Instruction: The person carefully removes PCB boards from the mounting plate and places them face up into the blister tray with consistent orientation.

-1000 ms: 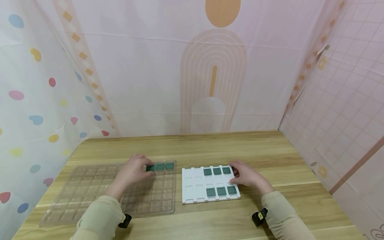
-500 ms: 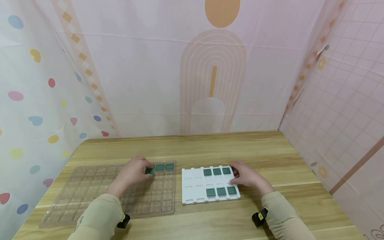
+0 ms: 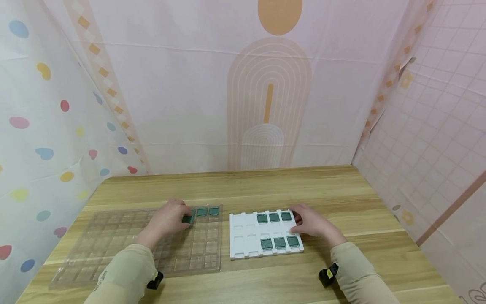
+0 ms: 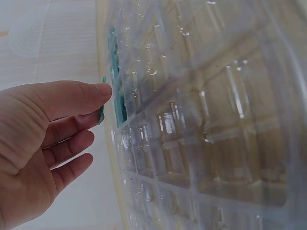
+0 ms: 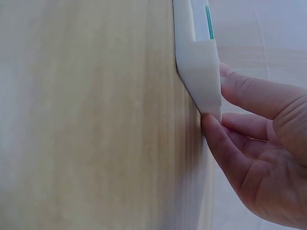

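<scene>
Left hand (image 3: 168, 217) pinching a green chip (image 3: 187, 219) over a clear tray (image 3: 221, 240), right hand (image 3: 311, 221) gripping a white tray (image 3: 244, 245).
Thumb and fingertip are holding the chip beside the clear tray's far row, where two more chips (image 3: 214, 210) are sitting in plain view and another is peeking out past the hand. The white tray is carrying six thin square chips (image 3: 279, 242), three along each long side, toward its right end. Shiny plastic is forming the clear tray's square pockets; notches are lining the white tray's long edges. A narrow strip of wood-grain table (image 3: 226, 270) is separating the trays, with wider stretches lying in front and beyond.
</scene>
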A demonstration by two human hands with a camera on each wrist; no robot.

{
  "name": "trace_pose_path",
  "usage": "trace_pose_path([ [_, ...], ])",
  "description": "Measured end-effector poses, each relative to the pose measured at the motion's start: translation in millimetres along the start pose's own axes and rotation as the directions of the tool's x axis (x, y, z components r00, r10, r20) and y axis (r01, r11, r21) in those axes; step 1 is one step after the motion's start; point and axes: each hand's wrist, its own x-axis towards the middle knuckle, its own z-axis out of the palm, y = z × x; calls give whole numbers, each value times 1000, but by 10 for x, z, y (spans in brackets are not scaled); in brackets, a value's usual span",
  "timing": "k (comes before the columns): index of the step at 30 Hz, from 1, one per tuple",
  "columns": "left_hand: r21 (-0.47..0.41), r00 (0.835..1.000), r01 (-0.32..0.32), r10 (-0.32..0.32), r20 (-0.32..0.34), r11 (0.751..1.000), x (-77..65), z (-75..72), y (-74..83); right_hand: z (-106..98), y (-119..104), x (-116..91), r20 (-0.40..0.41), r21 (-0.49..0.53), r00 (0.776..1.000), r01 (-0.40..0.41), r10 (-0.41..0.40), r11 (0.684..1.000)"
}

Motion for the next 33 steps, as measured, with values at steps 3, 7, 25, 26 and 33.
trace_pose_path([
  [3, 5, 1000, -8, 7, 4, 1000, -4, 6, -1, 2, -2, 0, 1, 0, 1000, -5, 5, 1000],
  [7, -2, 1000, -5, 5, 11, 1000, -5, 12, 0, 5, -3, 1, 0, 1, 1000, -9, 9, 1000],
  [25, 1, 1000, -26, 26, 1, 1000, 8, 75, -29, 1, -18, -5, -3, 4, 1000, -15, 15, 1000],
  [26, 2, 1000, -28, 28, 1, 1000, 9, 79, -32, 2, -18, -6, -4, 5, 1000, -15, 15, 1000],
  [33, -2, 1000, -25, 25, 7, 1000, 10, 86, -37, 1, -20, -6, -1, 11, 1000, -16, 16, 1000],
])
